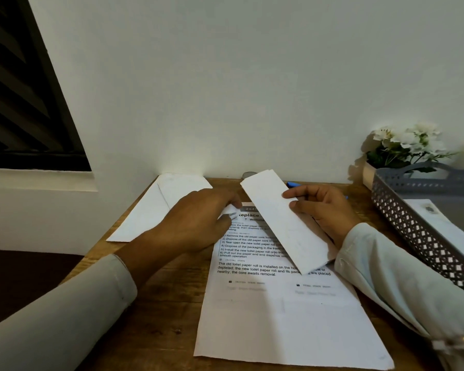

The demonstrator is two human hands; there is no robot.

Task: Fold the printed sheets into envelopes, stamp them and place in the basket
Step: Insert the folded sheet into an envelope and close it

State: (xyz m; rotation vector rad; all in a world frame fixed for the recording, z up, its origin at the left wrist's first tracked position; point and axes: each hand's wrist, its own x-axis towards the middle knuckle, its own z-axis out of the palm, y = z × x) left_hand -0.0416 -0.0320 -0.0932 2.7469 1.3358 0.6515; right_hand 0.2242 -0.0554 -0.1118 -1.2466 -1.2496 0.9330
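The right hand (324,212) grips the folded sheet (281,220) in the air, over the printed sheet (279,317) on the table (172,303). The left hand (196,223) pinches that sheet's far corner. Pulling hard could tear or crumple it.

Our left arm: the forearm enters from the lower left in a pale left sleeve (65,303), cuff short of a bare wrist. Our left hand (196,220): back up, reaching right, fingers drawn together, thumb beneath; their tips pinch the top left corner of the printed sheet (279,317).

Our right arm: the forearm enters from the lower right in a pale right sleeve (399,277), wrist bent inward. Our right hand (324,212): raised, fingers curled, gripping the folded sheet (281,223) by its right edge; two fingertips (289,195) show on its face.

The two hands are near each other and apart.
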